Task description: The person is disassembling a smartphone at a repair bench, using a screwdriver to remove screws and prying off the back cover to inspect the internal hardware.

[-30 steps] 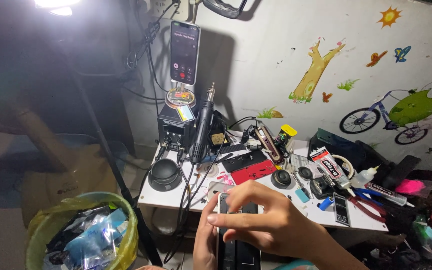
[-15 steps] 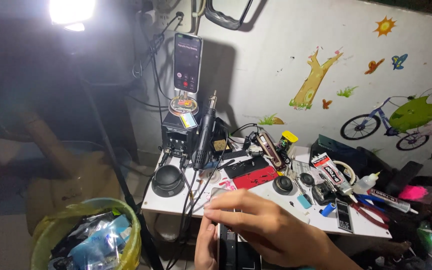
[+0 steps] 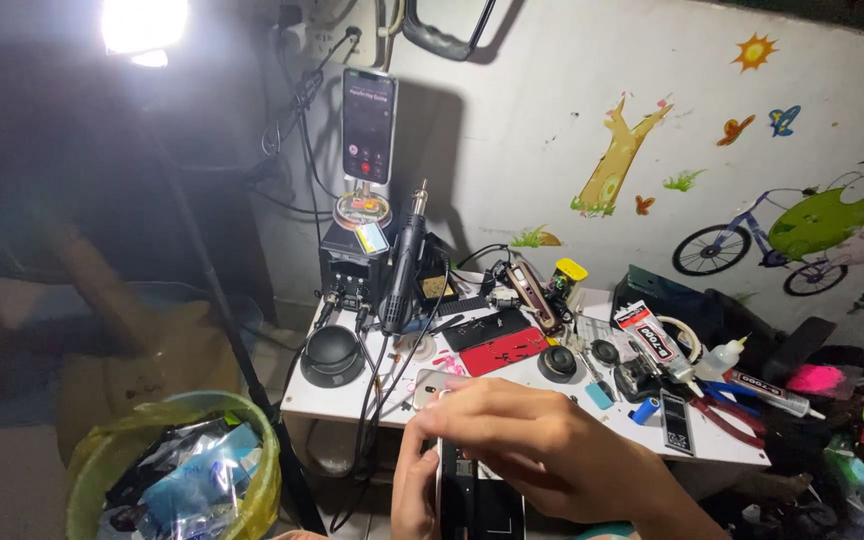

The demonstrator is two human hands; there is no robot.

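At the bottom centre I hold an opened phone (image 3: pixel 477 500), its dark inside facing up. My left hand (image 3: pixel 414 490) grips its left edge from below. My right hand (image 3: pixel 542 450) lies across its top, fingers curled over the upper edge. Both hands hover in front of the white work table (image 3: pixel 352 405). Much of the phone is hidden under my right hand.
On the table stand a black soldering station (image 3: pixel 352 270) with a lit phone (image 3: pixel 368 125) propped above, a hot-air handle (image 3: pixel 407 260), a red phone cover (image 3: pixel 497 350), glue tubes (image 3: pixel 652 335), pliers and small parts. A yellow-lined bin (image 3: pixel 177 480) sits lower left. A bright lamp (image 3: pixel 142 25) shines top left.
The view has tilted down a little, so the table and wall sit lower in frame. My hands have stayed on the phone, dropping slightly toward the bottom edge.
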